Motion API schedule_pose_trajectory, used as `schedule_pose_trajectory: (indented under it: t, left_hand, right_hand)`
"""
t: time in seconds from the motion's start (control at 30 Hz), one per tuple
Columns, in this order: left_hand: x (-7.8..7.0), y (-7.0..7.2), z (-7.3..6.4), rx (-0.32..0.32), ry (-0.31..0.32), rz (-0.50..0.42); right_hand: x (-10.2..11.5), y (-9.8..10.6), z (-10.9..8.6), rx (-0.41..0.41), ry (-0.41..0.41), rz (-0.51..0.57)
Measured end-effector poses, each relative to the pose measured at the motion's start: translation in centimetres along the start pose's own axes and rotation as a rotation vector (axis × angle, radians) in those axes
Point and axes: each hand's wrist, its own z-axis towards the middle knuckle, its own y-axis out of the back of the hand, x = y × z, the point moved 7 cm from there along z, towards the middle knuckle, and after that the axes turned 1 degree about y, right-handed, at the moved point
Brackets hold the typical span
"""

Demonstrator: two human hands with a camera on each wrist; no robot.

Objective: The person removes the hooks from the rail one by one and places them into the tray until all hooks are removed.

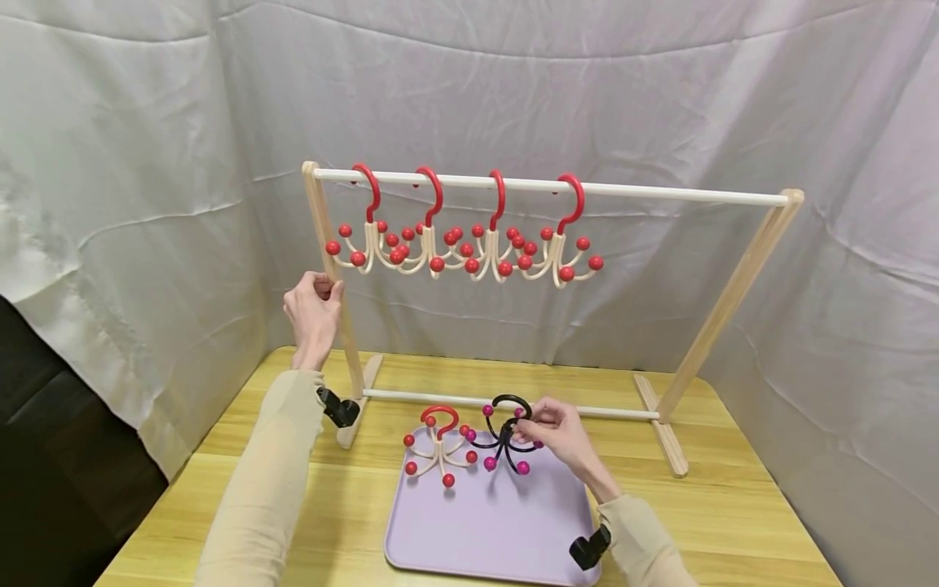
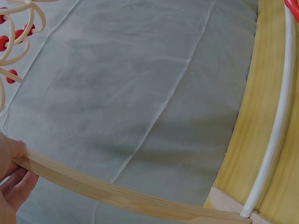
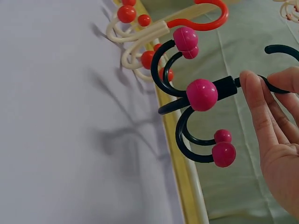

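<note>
Clearance from the nearby cream, red-balled hanger (image 1: pixel 440 453) likely matters as the right grip (image 1: pixel 561 430) pinches the black, magenta-balled, curved-arm hanger (image 3: pixel 202 95) by its neck above the lilac rectangular tray (image 1: pixel 484 530), the left grip (image 1: pixel 315 311) holding the pale wooden upright (image 1: pixel 348 342).

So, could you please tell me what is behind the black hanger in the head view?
Behind the black hanger, the white lower bar, table and purple tray partly show; the hanger and right hand cover stretches I cannot see.

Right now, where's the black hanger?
In the head view, the black hanger is in the right hand, above the tray, just right of a red-hooked hanger.
</note>
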Motion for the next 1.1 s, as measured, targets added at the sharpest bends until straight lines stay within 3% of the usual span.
schedule_pose_trajectory:
  t: [1.1]
  left_hand:
    - [-0.3, 0.0, 0.0, -0.008, 0.0, 0.007]
  right_hand:
    - [-2.6, -1.1, -0.6, 0.04, -0.059, 0.011]
